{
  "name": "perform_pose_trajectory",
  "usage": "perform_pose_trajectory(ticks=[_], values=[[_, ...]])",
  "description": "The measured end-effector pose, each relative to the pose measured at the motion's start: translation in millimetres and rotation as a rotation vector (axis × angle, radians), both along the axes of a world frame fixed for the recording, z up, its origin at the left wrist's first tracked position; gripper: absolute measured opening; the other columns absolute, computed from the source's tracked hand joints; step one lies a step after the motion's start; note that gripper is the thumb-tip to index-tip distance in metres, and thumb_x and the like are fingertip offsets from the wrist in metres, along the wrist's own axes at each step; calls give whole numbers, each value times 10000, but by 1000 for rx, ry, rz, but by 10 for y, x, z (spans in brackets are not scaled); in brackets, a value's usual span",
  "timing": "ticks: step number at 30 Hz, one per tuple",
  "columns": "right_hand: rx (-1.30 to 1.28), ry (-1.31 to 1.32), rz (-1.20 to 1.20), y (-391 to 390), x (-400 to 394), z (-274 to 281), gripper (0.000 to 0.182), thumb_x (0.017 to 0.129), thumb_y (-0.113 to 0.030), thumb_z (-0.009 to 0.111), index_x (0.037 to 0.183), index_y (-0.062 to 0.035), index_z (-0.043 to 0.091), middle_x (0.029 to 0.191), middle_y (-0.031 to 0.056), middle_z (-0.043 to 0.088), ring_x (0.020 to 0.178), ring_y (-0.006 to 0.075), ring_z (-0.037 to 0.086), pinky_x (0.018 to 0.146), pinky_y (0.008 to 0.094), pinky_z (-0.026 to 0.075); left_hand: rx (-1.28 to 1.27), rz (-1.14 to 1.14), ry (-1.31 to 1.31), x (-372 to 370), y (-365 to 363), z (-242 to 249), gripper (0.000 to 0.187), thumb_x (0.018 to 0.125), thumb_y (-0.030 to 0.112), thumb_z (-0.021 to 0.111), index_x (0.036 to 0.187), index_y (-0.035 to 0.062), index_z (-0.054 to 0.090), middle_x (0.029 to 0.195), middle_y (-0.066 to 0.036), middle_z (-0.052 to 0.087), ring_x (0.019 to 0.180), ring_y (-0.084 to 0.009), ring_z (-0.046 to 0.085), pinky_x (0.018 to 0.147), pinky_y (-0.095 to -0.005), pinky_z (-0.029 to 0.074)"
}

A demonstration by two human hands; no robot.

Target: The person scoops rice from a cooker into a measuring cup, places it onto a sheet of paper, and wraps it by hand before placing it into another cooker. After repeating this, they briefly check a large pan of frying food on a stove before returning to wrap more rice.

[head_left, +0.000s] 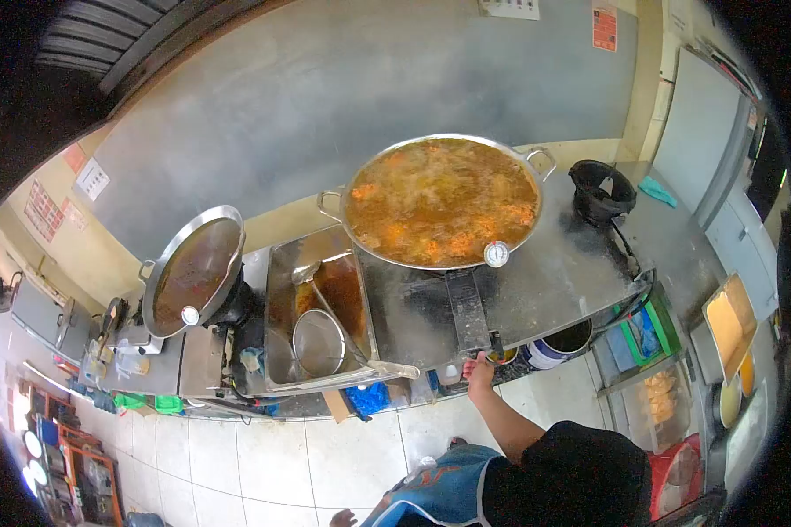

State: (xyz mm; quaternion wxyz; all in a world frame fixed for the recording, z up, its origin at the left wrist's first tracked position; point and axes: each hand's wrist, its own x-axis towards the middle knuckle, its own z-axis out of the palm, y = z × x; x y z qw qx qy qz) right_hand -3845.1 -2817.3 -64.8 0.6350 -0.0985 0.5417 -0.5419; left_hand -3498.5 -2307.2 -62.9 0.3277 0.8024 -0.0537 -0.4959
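My right hand [477,376] is at the front edge of the counter with its fingers closed on the burner knob, which the fingers mostly hide. Just above it, a dark metal burner arm [468,312] runs under a big two-handled wok [353,241]. Bubbling oil with orange, crumbly pieces of food [466,237] fills this wok, and a dial thermometer [496,254] is at its near rim. Low at the bottom edge of the view, my left hand [343,518] hangs with loosely parted fingers, holding nothing; part of it is cut off.
Left of the big wok, a metal tray [369,307] holds a strainer [319,342] and a ladle [306,273]. A second wok [224,217] of dark oil sits tilted in view further left. At right are a black burner [602,189] and a bucket [545,354] below the counter.
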Motion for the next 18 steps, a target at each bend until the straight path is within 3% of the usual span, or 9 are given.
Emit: perform_pose_trajectory(ticks=[10, 17, 18], values=[[8, 54, -16, -59, 21, -55, 540, 1092, -473, 471, 798, -65, 667, 596, -6, 549, 452, 115, 459, 406, 270, 366, 57, 57, 42, -278, 122, -58, 553, 960, 609, 616, 1063, 72, 700, 967, -76, 719, 774, -176, 663, 612, -377, 522], [-5, 98, -21, -60, 30, -47, 553, 1090, -488, 468, 793, -69, 674, 595, -19, 530, 466, 107, 447, 395, 275, 347, 77, 67, 40, -266, 170, -34, 573, 957, 622, 617, 1061, 64, 700, 967, -78, 719, 777, -177, 663, 617, -381, 526], [62, -19, -23, -70, 1, -41, 546, 1091, -488, 466, 815, -66, 676, 620, -14, 544, 489, 109, 453, 416, 280, 349, 79, 70, 41, -262, 170, -44, 576, 956, 623, 617, 1061, 63, 700, 967, -78, 719, 778, -177, 663, 618, -382, 527]])
